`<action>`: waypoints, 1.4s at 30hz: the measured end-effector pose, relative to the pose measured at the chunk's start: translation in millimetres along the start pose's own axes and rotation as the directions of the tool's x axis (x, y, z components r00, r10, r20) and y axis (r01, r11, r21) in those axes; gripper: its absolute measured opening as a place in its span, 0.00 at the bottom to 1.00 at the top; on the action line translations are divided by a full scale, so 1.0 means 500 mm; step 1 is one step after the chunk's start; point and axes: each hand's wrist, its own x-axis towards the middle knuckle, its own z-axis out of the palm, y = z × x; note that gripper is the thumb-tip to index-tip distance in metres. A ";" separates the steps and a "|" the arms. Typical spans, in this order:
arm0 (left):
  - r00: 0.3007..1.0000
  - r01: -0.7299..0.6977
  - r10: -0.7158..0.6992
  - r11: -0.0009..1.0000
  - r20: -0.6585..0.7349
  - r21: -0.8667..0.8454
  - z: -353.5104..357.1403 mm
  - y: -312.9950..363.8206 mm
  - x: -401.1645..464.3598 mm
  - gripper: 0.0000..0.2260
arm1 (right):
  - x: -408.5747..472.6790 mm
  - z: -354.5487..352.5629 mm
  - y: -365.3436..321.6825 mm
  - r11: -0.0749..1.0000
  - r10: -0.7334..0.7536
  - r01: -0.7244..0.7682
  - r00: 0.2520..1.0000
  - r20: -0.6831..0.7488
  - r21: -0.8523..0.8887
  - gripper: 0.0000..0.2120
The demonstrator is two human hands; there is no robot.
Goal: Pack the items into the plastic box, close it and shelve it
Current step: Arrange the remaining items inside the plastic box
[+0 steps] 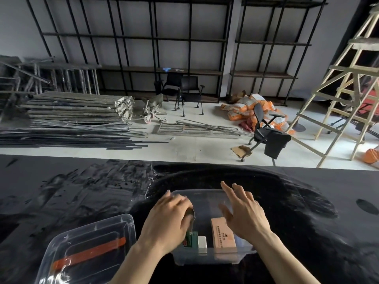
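A clear plastic box [207, 193] stands open on the black table in front of me. Inside it lie a tan cardboard box [220, 232], a small white block [202, 241] and a green item [191, 239]. My left hand [167, 222] is down inside the box's left half, fingers curled around a metal spoon [190, 214] whose bowl shows under the fingers. My right hand [244, 212] hovers over the box's right half with fingers spread, holding nothing. The clear lid [90, 249] with an orange handle strip lies on the table to the left of the box.
The black tabletop [307, 212] is scuffed and stretches wide on both sides. Beyond its far edge are black wall shelves [190, 70], office chairs [264, 132], stacked metal poles [71, 111], orange sacks [252, 107] and a wooden ladder [344, 89] at the right.
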 end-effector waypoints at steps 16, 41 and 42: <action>0.833 0.524 -0.539 0.694 0.127 -0.494 0.065 -0.023 0.020 0.20 | -0.002 -0.008 -0.140 0.993 -0.028 -0.056 0.752 0.659 0.106 0.09; 0.849 0.475 -0.526 0.714 0.055 -0.514 0.074 -0.026 0.014 0.18 | 0.015 -0.042 -0.155 0.581 0.132 -0.644 0.678 0.723 0.498 0.30; 0.847 0.477 -0.528 0.709 0.057 -0.520 0.074 -0.026 0.014 0.18 | 0.019 -0.035 -0.166 0.532 0.148 -0.697 0.635 0.758 0.480 0.32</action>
